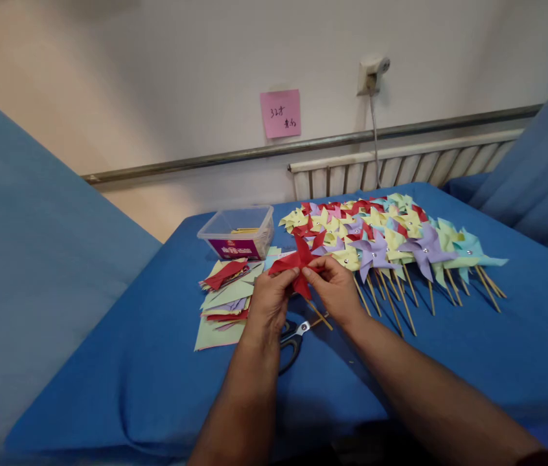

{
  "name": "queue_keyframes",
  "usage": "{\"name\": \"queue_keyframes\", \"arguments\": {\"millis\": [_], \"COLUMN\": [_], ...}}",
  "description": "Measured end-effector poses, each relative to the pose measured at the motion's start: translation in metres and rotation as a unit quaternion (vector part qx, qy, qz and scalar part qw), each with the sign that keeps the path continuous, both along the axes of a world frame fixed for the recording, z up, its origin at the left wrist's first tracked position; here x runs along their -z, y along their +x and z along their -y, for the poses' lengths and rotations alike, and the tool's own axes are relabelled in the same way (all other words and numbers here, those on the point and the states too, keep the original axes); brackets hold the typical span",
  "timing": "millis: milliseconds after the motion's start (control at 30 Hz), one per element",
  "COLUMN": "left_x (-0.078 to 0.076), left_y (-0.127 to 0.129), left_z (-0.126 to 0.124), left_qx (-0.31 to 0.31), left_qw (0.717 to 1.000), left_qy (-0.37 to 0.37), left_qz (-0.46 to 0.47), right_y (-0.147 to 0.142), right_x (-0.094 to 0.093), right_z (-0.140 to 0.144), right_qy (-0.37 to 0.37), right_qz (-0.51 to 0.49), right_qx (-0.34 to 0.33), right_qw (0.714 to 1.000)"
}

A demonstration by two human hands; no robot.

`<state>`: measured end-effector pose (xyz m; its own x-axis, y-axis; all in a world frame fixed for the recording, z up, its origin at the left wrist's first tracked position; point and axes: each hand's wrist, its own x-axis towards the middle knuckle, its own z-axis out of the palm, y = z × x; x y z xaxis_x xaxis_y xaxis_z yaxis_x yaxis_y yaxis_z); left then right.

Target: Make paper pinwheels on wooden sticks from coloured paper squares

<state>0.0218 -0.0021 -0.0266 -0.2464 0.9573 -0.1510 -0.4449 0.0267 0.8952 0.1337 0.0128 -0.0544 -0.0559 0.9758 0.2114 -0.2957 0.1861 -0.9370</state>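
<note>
A red paper pinwheel (302, 249) is held up between my two hands, its thin wooden stick slanting down to the right below it. My left hand (274, 294) pinches the pinwheel from the left, near the middle. From the right, my right hand (335, 285) grips it with thumb and fingers close to the centre. Black-handled scissors (293, 343) lie on the blue cloth under my hands, partly hidden by my left wrist. Left of my hands is a stack of coloured paper (225, 298) in green, red and purple pieces.
Many finished-looking pinwheels (374, 252) on sticks spread across the right of the blue-covered table (157, 362). A clear plastic box (238, 233) with sticks stands behind the paper. Blue curtains (21, 291) hang at both sides; a radiator (410, 165) is behind.
</note>
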Motion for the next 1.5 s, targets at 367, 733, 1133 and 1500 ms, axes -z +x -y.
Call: {"name": "queue_keyframes", "arguments": {"millis": [367, 733, 1133, 1500], "left_x": [-0.0058, 0.0002, 0.0009, -0.0005], "left_y": [-0.0008, -0.0008, -0.0004, -0.001], "left_z": [0.0006, 0.0001, -0.0017, -0.0008], "left_qx": [-0.019, 0.003, 0.012, 0.017], "left_qw": [1.0, 1.0, 1.0, 0.999], "left_qy": [-0.007, -0.006, -0.011, -0.018], "left_qz": [0.008, -0.009, -0.017, -0.028], "right_y": [0.0009, 0.0002, -0.0008, 0.0008], "right_x": [0.0028, 0.002, 0.0035, 0.0074], "right_z": [-0.0011, -0.0027, -0.0046, -0.007], "right_qy": [0.036, 0.013, -0.003, 0.006], "right_qz": [-0.012, 0.022, 0.053, 0.097], "right_qx": [0.0, 0.036, 0.039, 0.064], "right_qw": [0.999, 0.999, 0.998, 0.993]}}
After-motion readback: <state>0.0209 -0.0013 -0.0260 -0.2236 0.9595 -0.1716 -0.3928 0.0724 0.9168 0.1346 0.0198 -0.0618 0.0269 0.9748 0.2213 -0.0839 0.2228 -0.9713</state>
